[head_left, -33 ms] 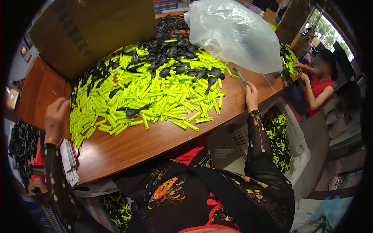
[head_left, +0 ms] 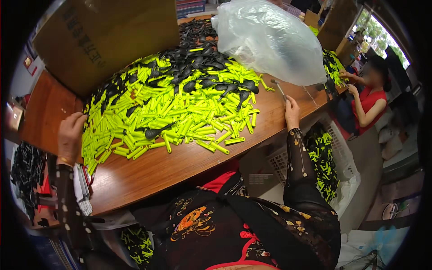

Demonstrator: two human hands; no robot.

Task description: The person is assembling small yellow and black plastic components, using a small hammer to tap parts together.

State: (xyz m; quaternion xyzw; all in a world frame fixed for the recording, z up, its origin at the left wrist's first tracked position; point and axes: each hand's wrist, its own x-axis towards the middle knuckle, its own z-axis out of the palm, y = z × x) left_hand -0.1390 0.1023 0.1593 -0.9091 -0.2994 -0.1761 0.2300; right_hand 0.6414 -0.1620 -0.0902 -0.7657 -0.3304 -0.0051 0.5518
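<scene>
On the brown table [head_left: 148, 180] lies a wide heap of lime-green plastic handle-like strips [head_left: 180, 112], each with a hole near its end. Black spoon-shaped pieces [head_left: 155, 131] are mixed in, thicker toward the back. At the heap's left edge is my left hand [head_left: 70, 137], its fingers bent together at the tips; whatever they pinch is too small to make out. My right hand [head_left: 292, 113], over the table's right edge, grips a thin rod-shaped tool [head_left: 280, 88] with a small dark head pointing up and left, apart from the heap.
A cardboard sheet [head_left: 108, 40] stands behind the heap on the left. A clear, puffed plastic bag [head_left: 270, 40] rests at the back right. Beside my right arm, a white crate [head_left: 337, 148] holds green and black pieces. A person in red [head_left: 371, 105] works at the far right.
My left hand has shifted slightly right, bringing its fingertips to the heap's edge. The right hand keeps its grip on the rod-shaped tool, nearly still.
</scene>
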